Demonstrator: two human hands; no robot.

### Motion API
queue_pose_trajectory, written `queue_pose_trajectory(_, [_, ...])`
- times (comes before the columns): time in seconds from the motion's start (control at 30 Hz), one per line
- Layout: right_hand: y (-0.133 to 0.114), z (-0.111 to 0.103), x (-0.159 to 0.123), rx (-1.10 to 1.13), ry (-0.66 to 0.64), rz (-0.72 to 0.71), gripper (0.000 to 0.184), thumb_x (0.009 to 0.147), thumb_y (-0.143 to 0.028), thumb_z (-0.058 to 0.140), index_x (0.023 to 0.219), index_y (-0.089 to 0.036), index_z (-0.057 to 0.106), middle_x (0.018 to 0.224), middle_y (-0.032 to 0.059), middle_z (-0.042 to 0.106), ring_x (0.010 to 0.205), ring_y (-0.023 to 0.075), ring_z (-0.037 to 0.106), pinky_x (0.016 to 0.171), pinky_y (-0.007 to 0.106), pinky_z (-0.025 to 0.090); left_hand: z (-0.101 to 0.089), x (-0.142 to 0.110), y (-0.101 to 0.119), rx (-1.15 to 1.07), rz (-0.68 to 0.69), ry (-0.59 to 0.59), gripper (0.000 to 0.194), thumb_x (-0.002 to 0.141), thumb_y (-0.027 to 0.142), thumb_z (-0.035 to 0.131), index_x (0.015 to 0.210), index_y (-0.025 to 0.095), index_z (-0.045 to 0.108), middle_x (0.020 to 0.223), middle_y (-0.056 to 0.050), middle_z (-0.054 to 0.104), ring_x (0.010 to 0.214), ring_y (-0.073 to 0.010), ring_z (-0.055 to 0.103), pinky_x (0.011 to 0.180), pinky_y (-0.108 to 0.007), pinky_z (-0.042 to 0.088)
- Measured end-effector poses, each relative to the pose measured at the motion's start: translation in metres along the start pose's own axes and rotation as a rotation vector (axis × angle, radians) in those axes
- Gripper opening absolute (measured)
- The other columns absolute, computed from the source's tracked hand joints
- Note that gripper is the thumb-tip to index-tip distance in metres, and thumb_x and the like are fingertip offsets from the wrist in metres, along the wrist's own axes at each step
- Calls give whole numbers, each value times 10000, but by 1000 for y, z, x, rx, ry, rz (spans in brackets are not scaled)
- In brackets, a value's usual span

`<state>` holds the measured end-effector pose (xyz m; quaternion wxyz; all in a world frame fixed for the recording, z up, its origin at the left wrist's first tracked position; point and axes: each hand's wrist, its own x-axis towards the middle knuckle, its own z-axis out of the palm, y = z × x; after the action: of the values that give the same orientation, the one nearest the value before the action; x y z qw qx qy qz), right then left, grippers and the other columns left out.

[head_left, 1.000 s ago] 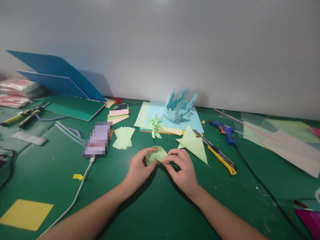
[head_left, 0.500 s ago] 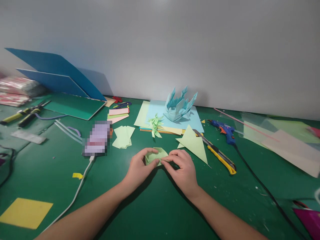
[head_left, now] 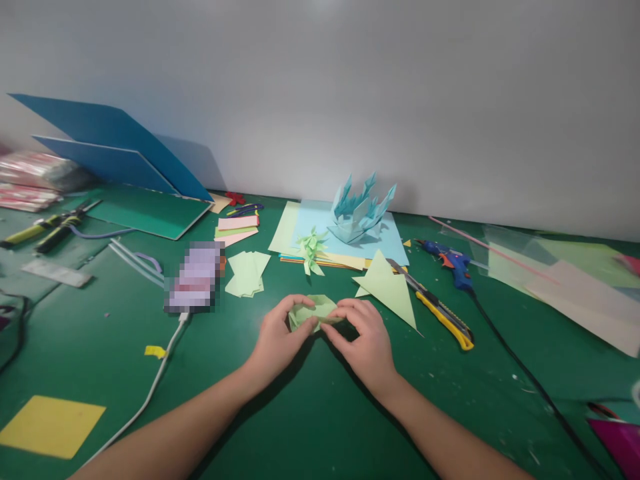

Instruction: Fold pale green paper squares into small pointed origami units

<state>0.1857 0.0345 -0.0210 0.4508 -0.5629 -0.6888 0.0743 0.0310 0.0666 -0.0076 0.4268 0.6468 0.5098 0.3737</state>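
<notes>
Between my hands is a small piece of pale green folded paper (head_left: 314, 311), held just above the green table. My left hand (head_left: 280, 333) pinches its left side, thumb in front and fingers behind. With thumb and fingertips, my right hand (head_left: 365, 337) grips the right side. Behind the hands, a light green origami plant (head_left: 312, 249) and a light blue folded-paper crown shape (head_left: 357, 217) rest on stacked coloured sheets (head_left: 389, 245). Beside my right hand lies a pale green paper triangle (head_left: 387, 290). Pale green slips (head_left: 246, 275) lie beyond my left hand.
A yellow utility knife (head_left: 444, 320) and a blue glue gun (head_left: 453, 261) with a black cord lie to the right. On the left are a blurred-out phone (head_left: 195, 277) on a white cable (head_left: 161, 373), pliers (head_left: 63, 230), and a yellow sheet (head_left: 53, 427).
My right fingers have shifted slightly along the pale green paper's near edge, and more of its inner side shows. Everything else stays in place.
</notes>
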Motion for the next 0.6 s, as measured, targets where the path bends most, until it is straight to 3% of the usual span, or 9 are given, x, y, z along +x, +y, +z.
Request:
queue_pose_trajectory(0.27, [0,-2,1,-9,25,13,90,805,-235,599,717,-221,610,765,21,625,754,197,565,694,335,403,1,1,2,-2,-29,-29,197,705,237,594,899,207,602,949,-21,672,731,-147,600,656,-257,464])
queue_pose_trajectory(0.6, [0,-4,-1,-94,28,-145,120,799,-169,603,750,-244,683,809,30,564,755,184,494,706,340,363,-2,4,7,-24,-107,-16,210,672,264,584,863,180,607,878,-32,673,729,-167,591,575,-248,442])
